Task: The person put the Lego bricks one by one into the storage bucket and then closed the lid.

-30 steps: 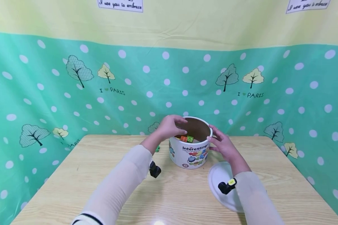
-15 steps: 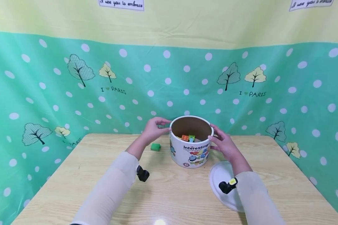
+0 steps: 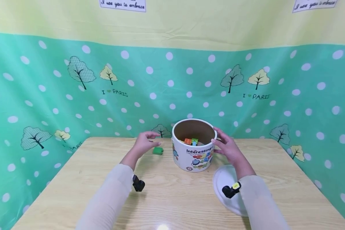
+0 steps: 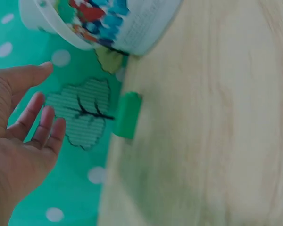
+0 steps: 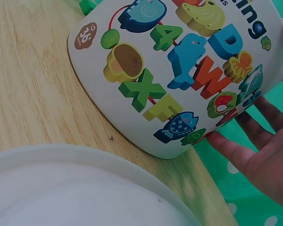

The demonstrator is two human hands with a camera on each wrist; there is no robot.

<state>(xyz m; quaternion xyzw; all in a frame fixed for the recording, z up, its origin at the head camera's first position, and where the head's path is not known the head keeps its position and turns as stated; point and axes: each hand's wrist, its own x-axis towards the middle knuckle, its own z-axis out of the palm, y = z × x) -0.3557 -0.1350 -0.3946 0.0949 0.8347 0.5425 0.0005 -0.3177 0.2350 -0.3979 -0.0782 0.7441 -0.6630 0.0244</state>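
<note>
A white round bucket [image 3: 193, 158] printed with "Interesting" and colourful pictures stands uncovered at the back of the table. Orange [image 3: 188, 141] and green [image 3: 194, 140] blocks show inside it. My right hand [image 3: 229, 148] rests against the bucket's right side; in the right wrist view its nearly straight fingers [image 5: 233, 149] touch the printed wall. Left of the bucket lies a loose green toy block [image 3: 158, 150]. My left hand [image 3: 143, 143] hovers beside this block with loosely bent fingers and holds nothing; the left wrist view shows a gap between hand and block [image 4: 127, 115].
A white round lid [image 3: 228, 195] lies on the wooden table [image 3: 175, 198] in front of the bucket, partly under the right forearm. Behind the table's far edge hangs a green dotted cloth [image 3: 172, 86].
My left hand has moved from over the bucket's opening, past its rim, leftward and down beside the green toy block. The right hand stays against the bucket.
</note>
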